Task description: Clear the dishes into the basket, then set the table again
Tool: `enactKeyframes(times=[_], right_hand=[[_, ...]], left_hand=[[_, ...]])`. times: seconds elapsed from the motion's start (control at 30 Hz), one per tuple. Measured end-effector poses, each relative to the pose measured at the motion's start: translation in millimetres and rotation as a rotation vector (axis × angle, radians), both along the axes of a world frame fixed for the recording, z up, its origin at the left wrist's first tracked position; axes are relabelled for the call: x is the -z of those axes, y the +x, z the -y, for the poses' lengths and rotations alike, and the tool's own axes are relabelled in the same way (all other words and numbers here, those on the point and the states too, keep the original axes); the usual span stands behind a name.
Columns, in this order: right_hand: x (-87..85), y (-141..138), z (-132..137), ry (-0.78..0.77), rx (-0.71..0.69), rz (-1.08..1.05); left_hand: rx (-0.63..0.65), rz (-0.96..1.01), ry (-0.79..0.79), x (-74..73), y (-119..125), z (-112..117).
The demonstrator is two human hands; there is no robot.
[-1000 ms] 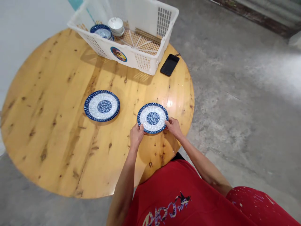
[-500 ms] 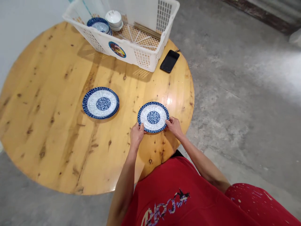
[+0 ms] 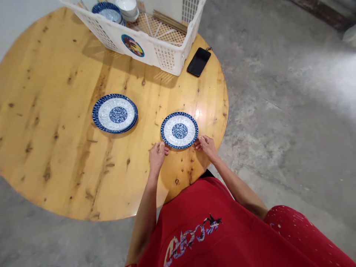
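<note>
A blue-and-white patterned plate (image 3: pixel 179 130) lies flat on the round wooden table, close to its near edge. My left hand (image 3: pixel 158 155) is just beside the plate's lower left rim, fingers loosely bent and holding nothing. On the other side, my right hand (image 3: pixel 206 146) is by the lower right rim, its fingers apart and the thumb off the plate. To the left sits a small stack of matching plates (image 3: pixel 115 113), with the top one covering most of what lies under it.
A white plastic basket (image 3: pixel 167 59) stands at the table's far side, containing blue-rimmed dishes (image 3: pixel 107 13), white bowls (image 3: pixel 128 9) and chopsticks (image 3: pixel 170 21). A black phone (image 3: pixel 199 62) lies right of it. The wooden table (image 3: pixel 61 159) curves down to a concrete floor (image 3: pixel 278 129).
Both hands have let go of the plate's rim and drawn slightly away from it. The view has tilted a little, so the table and basket appear higher.
</note>
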State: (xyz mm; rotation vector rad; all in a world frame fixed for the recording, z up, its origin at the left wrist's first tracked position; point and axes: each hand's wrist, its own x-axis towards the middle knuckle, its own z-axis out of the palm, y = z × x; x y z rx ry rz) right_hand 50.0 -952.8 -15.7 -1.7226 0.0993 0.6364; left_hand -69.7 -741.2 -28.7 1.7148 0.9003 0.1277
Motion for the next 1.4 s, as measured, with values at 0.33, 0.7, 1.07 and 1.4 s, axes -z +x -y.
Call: enactKeyframes(times=[0.33, 0.7, 1.07, 1.4], right_hand=[[3.1, -32, 86, -0.028, 0.45, 0.064], [-3.4, -37, 1, -0.001, 0.177, -0.015], [12.1, -25, -51, -0.012, 0.107, 0.024], [8.1, -29, -58, 0.041, 0.082, -0.078]], left_hand=[[-0.106, -0.002, -0.064, -4.1, -61, 3], [-0.093, 0.033, -0.054, -6.8, -95, -9], [-0.396, -0.07, -0.019, -11.8, -179, 12], [-0.333, -0.034, -0.03, -27.4, -157, 36]])
